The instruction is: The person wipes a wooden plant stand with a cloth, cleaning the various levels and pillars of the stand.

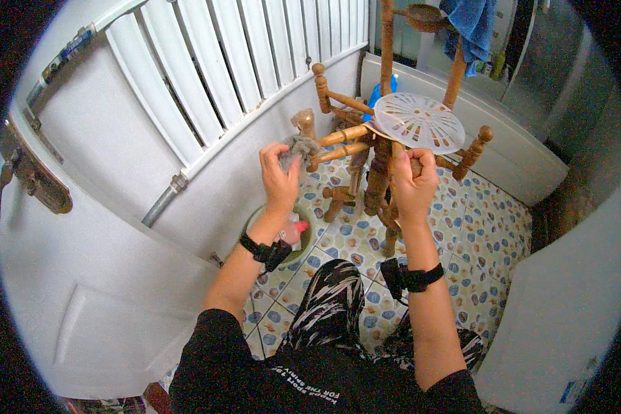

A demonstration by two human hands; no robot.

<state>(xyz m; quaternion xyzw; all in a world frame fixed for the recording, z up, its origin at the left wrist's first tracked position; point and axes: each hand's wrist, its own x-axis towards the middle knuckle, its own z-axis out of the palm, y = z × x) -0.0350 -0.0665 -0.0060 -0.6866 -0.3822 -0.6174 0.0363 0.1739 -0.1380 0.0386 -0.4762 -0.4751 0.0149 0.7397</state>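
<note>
In front of me stands a wooden stand (379,176) with turned arms and knobbed ends. My left hand (279,178) holds a crumpled grey cloth (301,147) against the outer end of its left arm (341,135), which has two parallel rails. My right hand (415,178) is closed around a wooden part of the stand that points towards me; the fingers hide most of that part. A round white slotted plastic dish (419,122) rests above the middle of the stand, just beyond my right hand. Clear film seems to cover one knob (304,120) beside the cloth.
A white radiator (227,67) and its pipe (165,202) run along the left wall. Below my left forearm, a pale green basin (310,243) holds a pink bottle (291,231). A blue towel (468,31) hangs high on the stand. White doors (559,305) flank me.
</note>
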